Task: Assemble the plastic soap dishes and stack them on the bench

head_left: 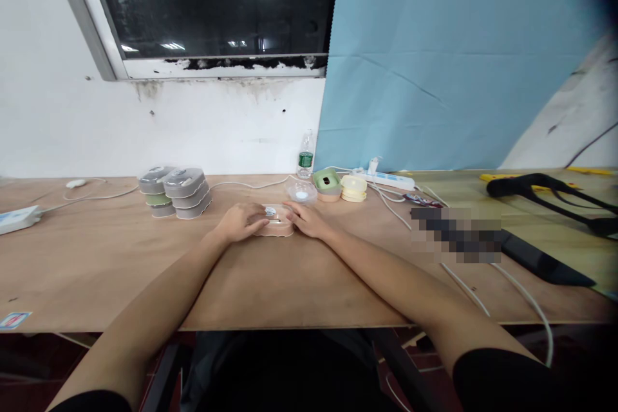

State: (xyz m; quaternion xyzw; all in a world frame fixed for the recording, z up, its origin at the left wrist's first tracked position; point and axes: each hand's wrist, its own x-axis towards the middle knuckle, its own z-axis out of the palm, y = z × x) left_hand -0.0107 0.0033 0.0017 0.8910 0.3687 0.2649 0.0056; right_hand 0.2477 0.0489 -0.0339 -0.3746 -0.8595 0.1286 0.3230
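A pink box with a clear lid (pixel 276 229) sits on the wooden table right in front of me. My left hand (pixel 241 221) grips its left side, the fingers over the lid's far edge and the thumb near the front. On the opposite side, my right hand (pixel 309 220) holds the box, its fingers resting along the lid's right edge. Part of the lid and both sides are covered by my hands. Just behind the right hand lies a loose clear lid (pixel 301 192).
Two stacks of lidded boxes (pixel 185 193) stand at left. Behind on the right are a green box (pixel 327 180), yellow containers (pixel 354 188), a water bottle (pixel 306 156) and a power strip (pixel 386 179). Cables (pixel 466 286) and a black strap-like frame (pixel 535 188) lie farther right.
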